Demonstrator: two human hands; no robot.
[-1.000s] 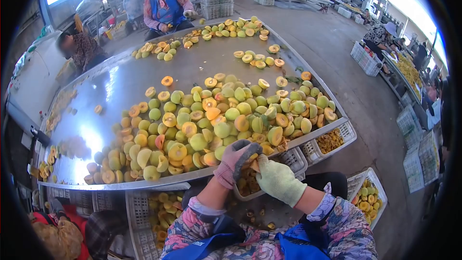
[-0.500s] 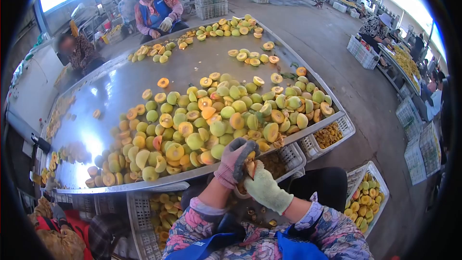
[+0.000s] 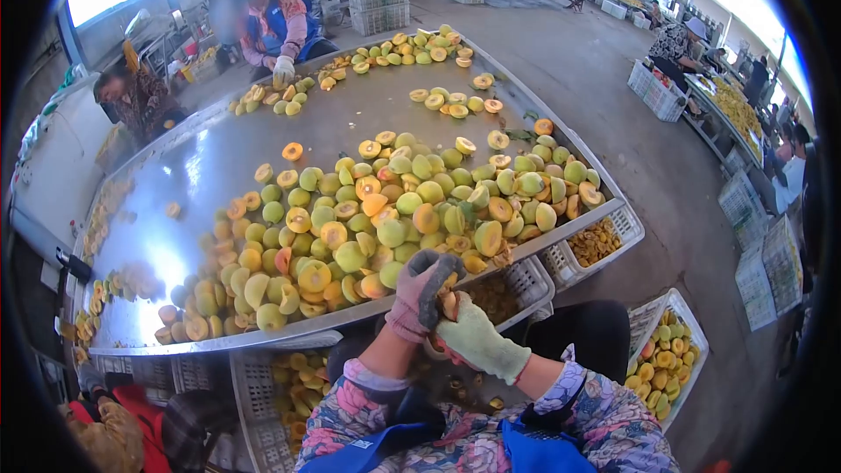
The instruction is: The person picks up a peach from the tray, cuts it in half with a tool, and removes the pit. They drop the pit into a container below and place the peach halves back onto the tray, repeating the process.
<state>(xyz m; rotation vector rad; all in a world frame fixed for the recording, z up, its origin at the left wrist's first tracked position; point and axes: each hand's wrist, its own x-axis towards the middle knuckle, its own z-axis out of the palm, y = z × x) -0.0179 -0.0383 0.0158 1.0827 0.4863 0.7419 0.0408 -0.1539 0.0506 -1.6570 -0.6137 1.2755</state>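
My left hand [image 3: 424, 292], in a pink and grey glove, is closed on a piece of fruit [image 3: 449, 302] above the near edge of the metal table [image 3: 368, 308]. Pressed up against it from the right is my right hand [image 3: 482, 342], in a pale green glove, its fingers closed round the lower part of the same piece. Any tool in it is hidden. Just beyond the hands lies a big heap of halved green and orange fruit [image 3: 350, 254].
Below the table edge stand a crate of orange pieces [image 3: 626, 228], a crate of fruit halves [image 3: 667, 307] at the right and another crate [image 3: 254, 412] at the left. Co-workers sit across the table [image 3: 285, 26] and at far left [image 3: 140, 101].
My hands stay together on the fruit, tilted slightly differently. The co-worker across the table has reached a gloved hand down to the fruit at the far edge. The view has shifted slightly.
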